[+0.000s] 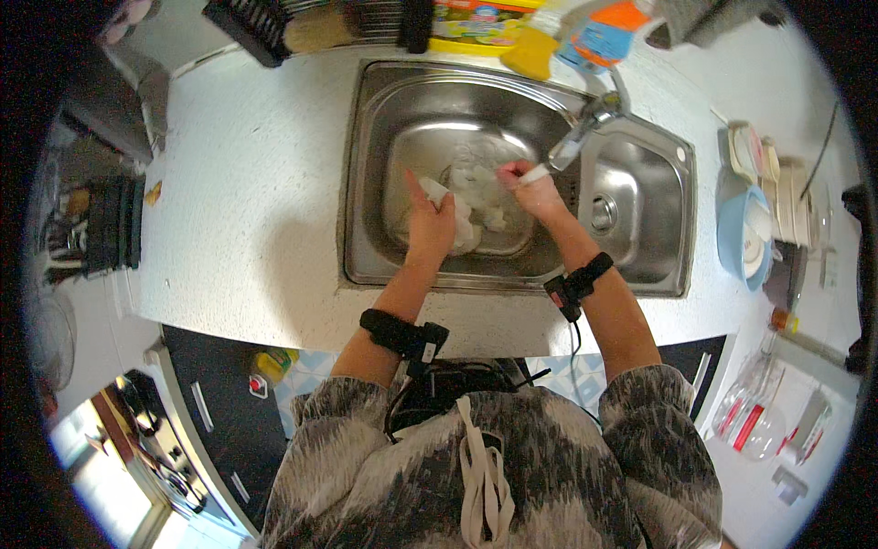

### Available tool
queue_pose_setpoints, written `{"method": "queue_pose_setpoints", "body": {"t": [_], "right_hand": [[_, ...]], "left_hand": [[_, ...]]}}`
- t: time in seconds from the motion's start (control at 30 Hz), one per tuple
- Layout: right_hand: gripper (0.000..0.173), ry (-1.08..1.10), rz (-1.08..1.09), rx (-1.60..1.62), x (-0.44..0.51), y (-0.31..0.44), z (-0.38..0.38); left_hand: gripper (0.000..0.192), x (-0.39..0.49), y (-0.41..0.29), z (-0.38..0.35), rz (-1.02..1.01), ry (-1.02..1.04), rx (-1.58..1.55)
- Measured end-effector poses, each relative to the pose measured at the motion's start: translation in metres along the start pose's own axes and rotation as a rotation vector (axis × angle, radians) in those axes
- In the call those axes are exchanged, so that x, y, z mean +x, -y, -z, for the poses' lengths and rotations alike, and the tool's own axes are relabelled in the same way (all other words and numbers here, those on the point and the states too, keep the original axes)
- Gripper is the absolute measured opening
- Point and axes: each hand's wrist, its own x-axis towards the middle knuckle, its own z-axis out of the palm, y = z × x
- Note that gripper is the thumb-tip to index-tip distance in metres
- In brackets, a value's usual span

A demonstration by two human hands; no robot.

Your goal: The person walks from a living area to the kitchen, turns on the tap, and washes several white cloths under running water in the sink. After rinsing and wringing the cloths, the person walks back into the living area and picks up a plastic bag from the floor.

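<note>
A stainless-steel sink with a large basin [374, 226] lies before me. My left hand [432, 223] is low in this basin, its thumb and fingers around part of a wet white cloth-like thing [466, 233]. The rest of that pale material spreads over the basin floor, and its exact kind is unclear. Under the faucet [569, 147], my right hand [535, 192] has curled fingers above the basin's right part. A whitish stream from the spout reaches this hand. Blur hides whether its fingers pinch anything.
A smaller basin with a drain [603, 213] adjoins on the right. Behind the sink stand a yellow tub [480, 27], a yellow sponge-like item [531, 55] and a blue-orange package [603, 41]. A light-blue bowl [737, 237] holds dishes at right. Dark racks [113, 226] stand left.
</note>
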Motion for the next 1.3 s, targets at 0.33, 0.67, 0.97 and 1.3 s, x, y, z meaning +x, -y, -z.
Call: {"method": "queue_pose_setpoints", "body": {"t": [0.33,0.67,0.97,1.3], "right_hand": [[0.016,-0.158,0.015,0.531,-0.032,0.052,0.033],[0.027,0.242,0.126,0.384,-0.032,0.052,0.052],[0.024,0.358,-0.149,0.337,-0.032,0.032,0.067],[0.023,0.2,0.284,0.362,-0.034,0.056,0.009]], "left_hand": [[0.036,0.033,0.008,-0.038,0.122,0.428,-0.065],[0.033,0.039,-0.022,-0.038,-0.221,0.772,0.161],[0.038,0.048,-0.022,-0.018,-0.189,0.399,0.319],[0.032,0.047,-0.02,-0.049,0.571,0.49,-0.606]]}}
